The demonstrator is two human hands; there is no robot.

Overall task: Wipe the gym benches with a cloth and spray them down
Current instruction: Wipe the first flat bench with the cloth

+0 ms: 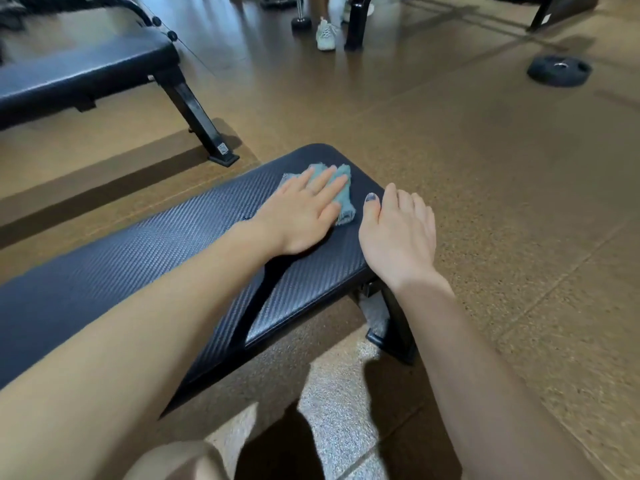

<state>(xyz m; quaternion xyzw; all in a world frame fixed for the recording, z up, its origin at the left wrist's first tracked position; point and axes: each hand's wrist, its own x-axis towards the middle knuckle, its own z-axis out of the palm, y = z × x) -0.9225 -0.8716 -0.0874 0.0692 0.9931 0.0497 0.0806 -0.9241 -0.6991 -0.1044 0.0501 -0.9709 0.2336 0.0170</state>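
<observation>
A black flat gym bench [145, 258] with a woven-pattern pad runs from the lower left to the middle of the view. A small teal cloth [343, 199] lies near the pad's far end. My left hand [301, 213] presses flat on the cloth with straight fingers. My right hand [398, 233] hovers at the bench's right edge beside the cloth, fingers straight and together, holding nothing. No spray bottle is in view.
A second black bench [79, 74] stands at the upper left on the brown rubber floor [485, 168]. A weight plate [558, 70] lies at the upper right. A person's legs in pale shoes [326, 34] stand by a dumbbell [300, 21] and a black post at the top.
</observation>
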